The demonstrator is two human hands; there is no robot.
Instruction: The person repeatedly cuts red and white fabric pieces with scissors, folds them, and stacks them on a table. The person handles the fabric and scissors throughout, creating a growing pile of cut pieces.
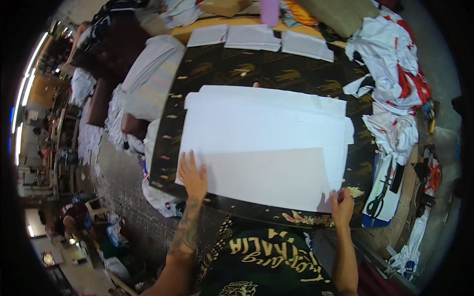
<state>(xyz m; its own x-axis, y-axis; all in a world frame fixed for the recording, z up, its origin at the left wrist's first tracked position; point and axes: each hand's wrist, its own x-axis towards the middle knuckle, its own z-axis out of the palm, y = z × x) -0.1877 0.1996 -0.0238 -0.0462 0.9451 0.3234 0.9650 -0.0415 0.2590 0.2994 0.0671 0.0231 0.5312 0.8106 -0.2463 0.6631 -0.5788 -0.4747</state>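
Note:
A broad white sheet (256, 116) lies on the dark patterned table, with other white layers showing at its edges. Over its near half is a smaller off-white sheet (266, 172), flat and roughly four-sided. Whether these are cloth or paper I cannot tell. My left hand (193, 176) rests flat at the left end of the off-white sheet, its fingers apart. At the near right corner, my right hand (341, 207) has its thumb and fingers closed on the edge of the off-white sheet.
Black-handled scissors (376, 203) lie on papers at the table's right edge. White and red garments (390, 64) are heaped along the right. Three small white stacks (252, 37) line the far edge. Left of the table is a pile of folded white sheets (150, 64).

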